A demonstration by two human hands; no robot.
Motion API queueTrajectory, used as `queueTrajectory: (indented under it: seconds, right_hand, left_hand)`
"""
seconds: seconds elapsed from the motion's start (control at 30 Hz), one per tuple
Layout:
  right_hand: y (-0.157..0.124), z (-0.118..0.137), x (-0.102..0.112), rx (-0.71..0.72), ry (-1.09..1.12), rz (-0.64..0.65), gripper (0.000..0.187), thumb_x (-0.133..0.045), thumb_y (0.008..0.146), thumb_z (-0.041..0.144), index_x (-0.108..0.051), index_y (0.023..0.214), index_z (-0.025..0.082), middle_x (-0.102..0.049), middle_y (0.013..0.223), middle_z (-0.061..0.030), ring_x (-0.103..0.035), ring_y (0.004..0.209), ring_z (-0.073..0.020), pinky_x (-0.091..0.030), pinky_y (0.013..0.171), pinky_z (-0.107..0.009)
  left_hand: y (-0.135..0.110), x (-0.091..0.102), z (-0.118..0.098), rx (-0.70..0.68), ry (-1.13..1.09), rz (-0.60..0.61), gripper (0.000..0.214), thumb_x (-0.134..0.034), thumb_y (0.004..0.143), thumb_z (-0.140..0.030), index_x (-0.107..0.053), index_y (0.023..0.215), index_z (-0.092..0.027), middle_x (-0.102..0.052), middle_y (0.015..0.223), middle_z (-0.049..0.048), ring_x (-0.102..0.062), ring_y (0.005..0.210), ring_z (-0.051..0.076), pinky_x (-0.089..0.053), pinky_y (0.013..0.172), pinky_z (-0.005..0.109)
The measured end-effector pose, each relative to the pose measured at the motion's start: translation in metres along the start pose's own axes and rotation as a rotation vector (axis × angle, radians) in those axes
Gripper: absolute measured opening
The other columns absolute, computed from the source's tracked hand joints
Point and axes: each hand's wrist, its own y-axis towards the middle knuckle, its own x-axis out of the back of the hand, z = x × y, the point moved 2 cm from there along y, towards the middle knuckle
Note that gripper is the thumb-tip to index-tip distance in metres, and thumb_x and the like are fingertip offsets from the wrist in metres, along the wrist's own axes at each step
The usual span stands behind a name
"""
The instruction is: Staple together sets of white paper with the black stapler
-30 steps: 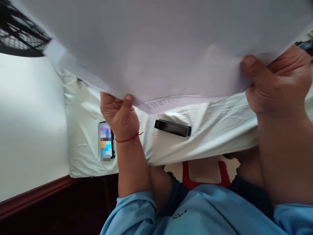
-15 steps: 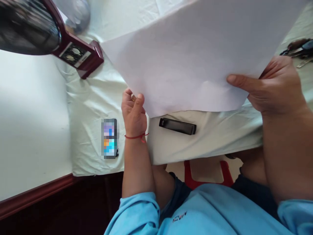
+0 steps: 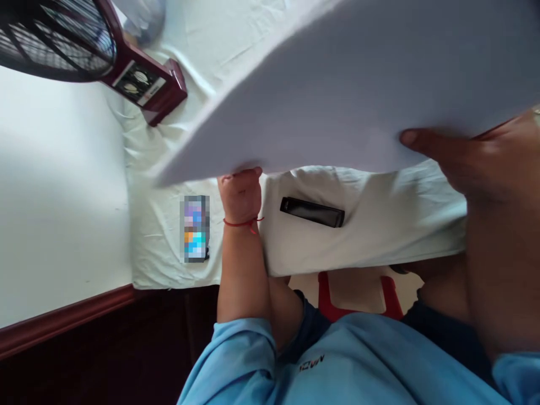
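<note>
- paper [image 3: 337, 84], one big white sheet, held up above the table [image 3: 379, 236].
- our left hand [image 3: 241, 194] pinches its near edge; our right hand [image 3: 472, 163] clamps the right side, thumb on top.
- we judge it a holding step; moving it calls for even grips.

Left wrist: thin red string bracelet [image 3: 243, 223]; knotted, with a short loose end; sits just below the left hand [image 3: 241, 194]
Sleeves: light blue; left sleeve [image 3: 236, 349] loosely bunched at the cuff; right sleeve [image 3: 517, 377] shows only at the corner
Top: light blue top [image 3: 358, 360]; small dark lettering [image 3: 311, 364], unreadable
Legs: dark navy garment [image 3: 310, 326]; kind unclear
</note>
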Motion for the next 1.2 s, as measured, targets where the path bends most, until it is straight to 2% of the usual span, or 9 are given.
queueTrajectory:
  seconds: [0.13, 0.33, 0.47, 0.57, 0.73, 0.87, 1.03, 1.13, 1.2]
  right_hand:
    - [-0.001, -0.003, -0.001, -0.023, -0.01, 0.012, 0.053, -0.08, 0.078, 0.034, -0.06, 0.126, 0.026, -0.059, 0.131, 0.0023, -0.054, 0.133, -0.0217, -0.045, 0.115, -0.04]
    - [-0.002, -0.006, 0.0, -0.032, -0.108, -0.054, 0.05, -0.077, 0.077, 0.045, -0.061, 0.122, 0.028, -0.061, 0.126, 0.0076, -0.057, 0.129, -0.0206, -0.046, 0.111, -0.039]
    - [-0.001, -0.008, -0.001, -0.034, -0.12, 0.054, 0.054, -0.08, 0.077, 0.04, -0.061, 0.125, 0.025, -0.061, 0.129, 0.0017, -0.056, 0.13, -0.0238, -0.043, 0.116, -0.045]
    - [0.0, -0.011, 0.002, -0.057, -0.153, 0.017, 0.052, -0.078, 0.078, 0.044, -0.061, 0.125, 0.027, -0.061, 0.128, 0.0035, -0.057, 0.129, -0.0217, -0.044, 0.116, -0.043]
    - [0.002, -0.014, 0.001, -0.019, -0.142, 0.065, 0.052, -0.077, 0.08, 0.04, -0.06, 0.127, 0.026, -0.06, 0.129, 0.0027, -0.057, 0.129, -0.0214, -0.044, 0.116, -0.044]
    - [0.0, -0.012, 0.001, -0.091, -0.12, -0.014, 0.051, -0.079, 0.077, 0.044, -0.062, 0.12, 0.022, -0.06, 0.128, 0.001, -0.057, 0.129, -0.0209, -0.045, 0.116, -0.039]
    - [0.002, -0.01, -0.004, -0.095, -0.028, 0.106, 0.037, -0.075, 0.082, 0.039, -0.067, 0.11, 0.016, -0.061, 0.127, 0.0, -0.059, 0.125, -0.0205, -0.049, 0.113, -0.041]
    - [0.004, -0.012, -0.004, -0.108, 0.073, 0.118, 0.033, -0.071, 0.086, 0.039, -0.068, 0.107, 0.014, -0.063, 0.122, -0.0011, -0.062, 0.12, -0.0195, -0.052, 0.111, -0.04]
    - [0.006, -0.015, -0.003, -0.132, 0.115, 0.081, 0.033, -0.072, 0.086, 0.037, -0.068, 0.11, 0.015, -0.066, 0.118, -0.0012, -0.066, 0.113, -0.0175, -0.056, 0.106, -0.037]
  left_hand:
    - [0.001, -0.01, -0.005, -0.029, -0.006, -0.002, 0.06, -0.104, 0.075, -0.055, -0.08, 0.124, -0.031, -0.081, 0.116, 0.0053, -0.078, 0.129, 0.033, -0.067, 0.111, 0.047]
    - [-0.003, -0.002, -0.007, -0.106, -0.059, 0.019, 0.079, -0.108, 0.057, -0.055, -0.075, 0.124, -0.032, -0.079, 0.118, 0.0055, -0.075, 0.129, 0.032, -0.063, 0.113, 0.045]
    - [-0.006, -0.002, 0.003, 0.027, -0.008, 0.095, 0.071, -0.106, 0.058, -0.05, -0.076, 0.119, -0.028, -0.081, 0.108, 0.0065, -0.078, 0.116, 0.031, -0.064, 0.11, 0.045]
    - [-0.007, -0.005, 0.004, 0.049, -0.01, 0.137, 0.063, -0.107, 0.06, -0.05, -0.077, 0.11, -0.027, -0.081, 0.103, 0.0061, -0.079, 0.115, 0.03, -0.063, 0.113, 0.045]
    - [-0.002, -0.004, 0.004, 0.037, -0.027, 0.082, 0.064, -0.109, 0.061, -0.049, -0.078, 0.113, -0.028, -0.083, 0.106, 0.0054, -0.079, 0.119, 0.028, -0.061, 0.116, 0.042]
    - [-0.001, 0.0, 0.009, -0.001, -0.026, 0.052, 0.063, -0.11, 0.06, -0.052, -0.08, 0.11, -0.027, -0.083, 0.103, 0.0043, -0.079, 0.116, 0.027, -0.061, 0.117, 0.042]
    - [-0.003, -0.006, 0.003, 0.002, 0.115, 0.066, 0.057, -0.099, 0.08, -0.07, -0.083, 0.104, -0.021, -0.086, 0.117, 0.0108, -0.078, 0.13, 0.031, -0.06, 0.123, 0.042]
    - [-0.008, -0.011, -0.008, 0.026, 0.128, 0.134, 0.059, -0.094, 0.086, -0.074, -0.084, 0.105, -0.019, -0.086, 0.111, 0.0108, -0.081, 0.122, 0.031, -0.067, 0.111, 0.04]
    - [-0.01, -0.013, -0.013, 0.08, 0.121, 0.196, 0.057, -0.095, 0.085, -0.075, -0.083, 0.098, -0.02, -0.081, 0.09, 0.0065, -0.082, 0.09, 0.025, -0.071, 0.084, 0.035]
